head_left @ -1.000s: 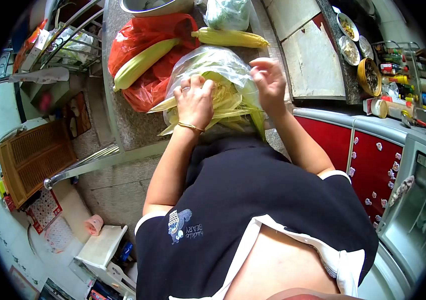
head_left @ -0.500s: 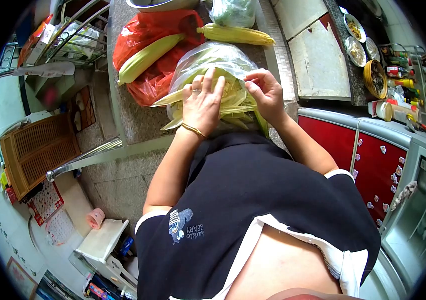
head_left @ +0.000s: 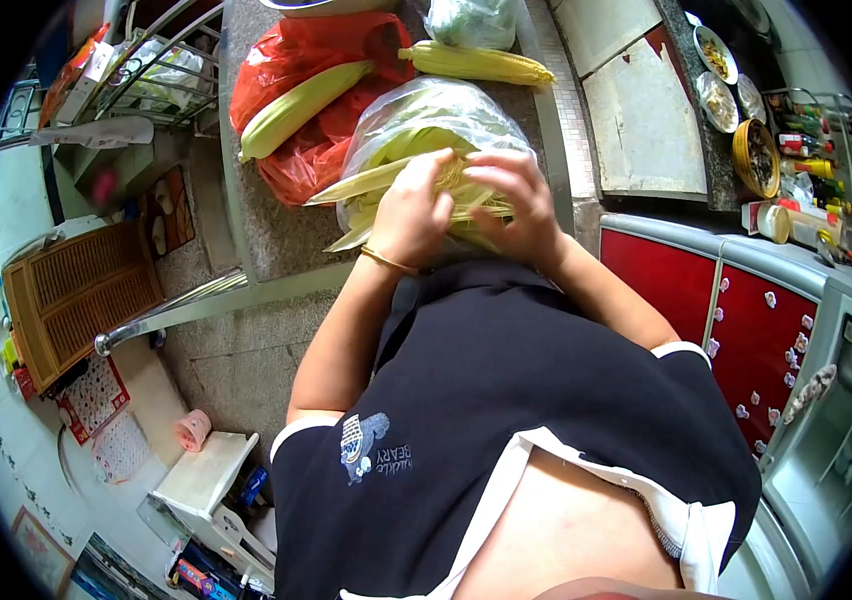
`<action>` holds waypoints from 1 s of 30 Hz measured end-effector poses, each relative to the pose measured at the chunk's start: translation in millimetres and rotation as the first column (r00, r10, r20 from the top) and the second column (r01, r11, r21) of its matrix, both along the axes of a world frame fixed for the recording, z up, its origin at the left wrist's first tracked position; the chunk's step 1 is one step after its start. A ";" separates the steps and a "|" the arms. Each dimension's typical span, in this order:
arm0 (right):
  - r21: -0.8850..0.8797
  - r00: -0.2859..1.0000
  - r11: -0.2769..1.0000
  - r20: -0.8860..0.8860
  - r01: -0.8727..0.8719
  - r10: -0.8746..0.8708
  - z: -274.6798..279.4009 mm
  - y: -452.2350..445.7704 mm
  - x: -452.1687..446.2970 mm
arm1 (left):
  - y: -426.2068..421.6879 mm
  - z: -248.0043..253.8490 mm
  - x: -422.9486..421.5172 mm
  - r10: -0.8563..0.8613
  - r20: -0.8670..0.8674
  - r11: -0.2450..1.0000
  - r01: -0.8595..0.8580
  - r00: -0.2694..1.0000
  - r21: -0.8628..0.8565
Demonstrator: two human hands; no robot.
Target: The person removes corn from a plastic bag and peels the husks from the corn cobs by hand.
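A clear plastic bag full of pale green corn husks sits at the counter's near end, close to my body. My left hand is curled over the husks at the bag's mouth, its fingers closed on some of them. To its right, my right hand hovers over the same husks with its fingers bent and apart, slightly blurred. Its fingertips are near yellowish strands; I see nothing held in it. Behind the bag, a peeled-back yellow corn cob lies crosswise. An ear in green husk rests on a red plastic bag.
A metal basin and another clear bag with something green stand at the counter's far end. Plates and a wicker basket sit on the right worktop. A metal rail juts out at the left.
My right hand has left the bag's right edge and moved left and down over the husks. My left hand's spread fingers have curled in, and it has shifted slightly down.
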State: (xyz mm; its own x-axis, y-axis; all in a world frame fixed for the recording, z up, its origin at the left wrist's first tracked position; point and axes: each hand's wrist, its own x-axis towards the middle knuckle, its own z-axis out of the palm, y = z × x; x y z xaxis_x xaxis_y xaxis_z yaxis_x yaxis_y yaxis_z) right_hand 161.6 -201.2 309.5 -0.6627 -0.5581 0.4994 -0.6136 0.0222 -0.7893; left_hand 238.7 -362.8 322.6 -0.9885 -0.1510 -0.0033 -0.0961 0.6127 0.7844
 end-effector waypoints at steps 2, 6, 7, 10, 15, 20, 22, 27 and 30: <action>0.170 0.881 0.955 -0.374 -0.243 0.291 9.0 -9.3 10.7 | -4.9 -24.1 2.5 0.097 0.068 0.679 -0.116 0.993 0.725; 0.567 0.915 0.823 -0.313 -0.035 0.255 -16.4 -12.6 -2.5 | -17.3 -3.6 15.0 0.062 0.350 -0.030 -0.348 0.935 0.937; 0.540 0.914 0.841 -0.357 0.036 0.191 -13.7 -10.1 -5.1 | -21.0 -1.8 18.4 0.060 0.363 -0.136 -0.352 0.930 0.926; 0.232 0.892 0.954 -0.365 -0.192 0.268 7.0 -11.1 5.8 | -26.8 -8.6 28.0 0.001 0.332 -0.383 -0.307 0.943 0.872; 0.559 0.870 0.821 -0.343 -0.116 0.356 -14.6 -18.6 -2.2 | -21.1 -7.5 31.4 -0.033 0.297 -0.512 -0.271 0.954 0.815; 0.325 0.676 0.793 -0.415 -0.514 0.609 42.2 -23.5 9.5 | -15.0 18.6 35.6 0.001 0.398 -0.443 -0.356 0.918 0.823; 0.489 0.772 0.817 -0.374 -0.307 0.514 -4.6 -28.0 -0.6 | -18.7 -9.9 36.2 0.004 0.079 -0.668 -0.056 0.997 0.742; 0.191 0.860 0.947 -0.402 -0.256 0.314 38.8 -33.7 4.8 | -4.5 12.0 39.6 0.053 0.429 -0.410 -0.372 0.902 0.833; 0.442 0.814 0.810 -0.252 -0.384 0.523 -1.9 -40.3 4.0 | -5.7 11.8 33.4 -0.095 0.253 -0.427 -0.269 0.963 0.863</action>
